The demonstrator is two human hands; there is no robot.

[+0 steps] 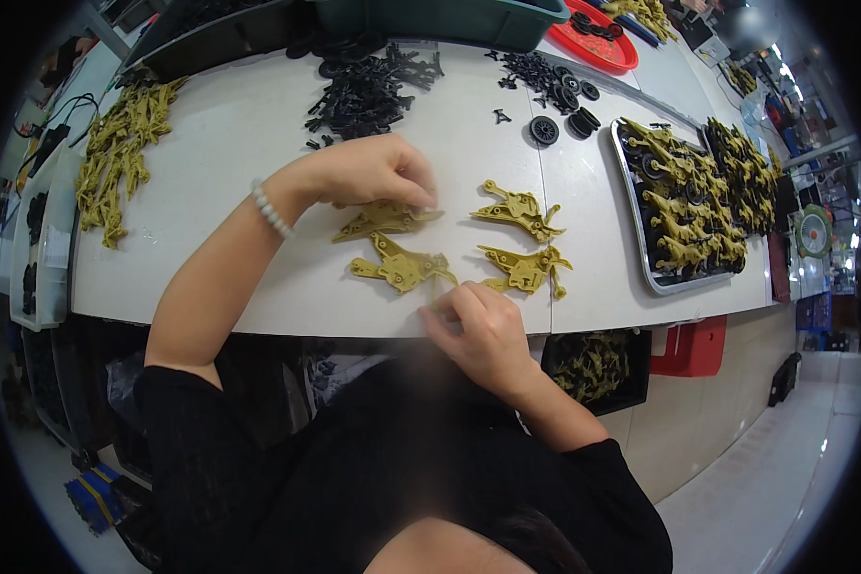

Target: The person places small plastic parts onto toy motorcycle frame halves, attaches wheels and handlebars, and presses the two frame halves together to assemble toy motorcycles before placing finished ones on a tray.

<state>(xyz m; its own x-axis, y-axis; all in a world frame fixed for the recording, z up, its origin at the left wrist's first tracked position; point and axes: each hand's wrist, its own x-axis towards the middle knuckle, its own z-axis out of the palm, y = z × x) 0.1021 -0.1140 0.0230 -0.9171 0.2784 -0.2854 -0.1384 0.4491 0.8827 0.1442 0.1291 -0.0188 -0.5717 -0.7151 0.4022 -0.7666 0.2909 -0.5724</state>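
Yellow and flat-lying, the near part is laid on the white table just ahead and to the left of the right hand, its tip close to the thumb. That hand is held with fingers curled and thumb drawn toward the forefinger; whether anything is pinched cannot be told. To its right, below the table's edge, yellow pieces are held in a black bin. Just ahead of it, two more parts are set, the third part nearer than the fourth part. Farther ahead, the second part is partly covered by the left hand, whose fingers are bent down over it; whether it is gripped cannot be told. Beyond the left hand, black pieces are heaped; well to its left, a yellow heap is spread. Well to the right, a tray is filled with yellow-and-black assemblies. Farthest ahead, a green crate is placed.
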